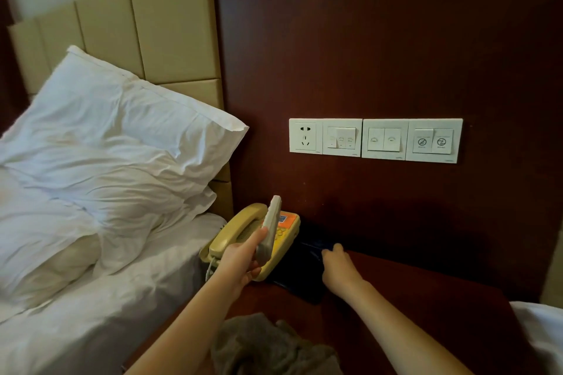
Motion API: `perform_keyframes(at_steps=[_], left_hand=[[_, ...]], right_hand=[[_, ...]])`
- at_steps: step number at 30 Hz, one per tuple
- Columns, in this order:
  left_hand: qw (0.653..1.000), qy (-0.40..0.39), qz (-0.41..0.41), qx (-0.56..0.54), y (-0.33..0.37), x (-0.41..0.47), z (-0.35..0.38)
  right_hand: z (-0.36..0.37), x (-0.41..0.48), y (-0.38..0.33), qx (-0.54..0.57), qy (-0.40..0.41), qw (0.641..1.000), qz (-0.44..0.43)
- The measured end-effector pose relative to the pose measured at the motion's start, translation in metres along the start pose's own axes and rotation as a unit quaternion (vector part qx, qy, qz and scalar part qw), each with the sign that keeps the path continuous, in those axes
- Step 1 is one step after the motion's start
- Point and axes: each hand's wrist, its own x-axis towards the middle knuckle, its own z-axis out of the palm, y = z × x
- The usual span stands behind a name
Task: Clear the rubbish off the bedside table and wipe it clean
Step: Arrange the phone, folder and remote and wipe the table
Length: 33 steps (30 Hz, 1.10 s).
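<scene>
My left hand [240,265] grips a white remote control [269,228] and holds it upright above the yellow telephone [243,234], which stands at the back left corner of the dark red bedside table [426,298]. My right hand [336,268] reaches to a dark blue flat object [301,271] lying beside the phone, with the fingertips on its far edge. I cannot tell whether the fingers curl round it. A grey-brown cloth [265,347] lies bunched at the table's near edge.
The bed with white pillows [122,146] and sheet [91,313] borders the table on the left. A row of white wall switches and a socket [376,140] is set in the dark wood panel behind. More white bedding [542,332] shows at the right edge.
</scene>
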Motion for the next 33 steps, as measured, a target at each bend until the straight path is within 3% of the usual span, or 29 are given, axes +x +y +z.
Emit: perform_keyframes(at_steps=[10,12,17,19,21,24,25,27,30,33], left_hand=[[0.999,-0.01,-0.016,-0.036,0.003,-0.001,-0.028],[0.998,-0.011,-0.026,-0.06,0.009,-0.005,-0.026],[0.994,-0.011,-0.052,-0.099,0.018,-0.021,-0.018],[0.993,-0.02,-0.053,-0.106,0.019,-0.029,-0.019],[0.992,-0.039,-0.049,-0.109,0.022,-0.04,-0.019],[0.99,-0.067,-0.044,-0.116,0.025,-0.051,-0.023],[0.989,-0.076,-0.042,-0.124,0.027,-0.055,-0.024],[0.985,-0.095,-0.037,-0.14,0.031,-0.061,-0.022],[0.982,-0.116,-0.016,-0.148,0.037,-0.074,-0.01],[0.976,-0.145,-0.016,-0.161,0.04,-0.089,0.006]], right_hand=[[-0.006,-0.007,-0.035,-0.084,0.095,0.982,-0.138],[-0.017,-0.031,-0.057,-0.094,0.029,0.977,-0.188],[-0.038,-0.091,-0.086,-0.144,-0.27,0.923,-0.234],[-0.034,-0.102,-0.083,-0.163,-0.288,0.91,-0.249],[-0.024,-0.102,-0.074,-0.129,-0.235,0.928,-0.259],[-0.034,-0.093,-0.055,0.129,-0.066,0.969,-0.2],[-0.045,-0.089,-0.051,0.224,0.013,0.958,-0.181],[-0.067,-0.084,-0.049,0.361,0.15,0.903,-0.181],[-0.078,-0.092,-0.073,0.398,0.235,0.844,-0.272],[-0.071,-0.102,-0.095,0.376,0.29,0.822,-0.314]])
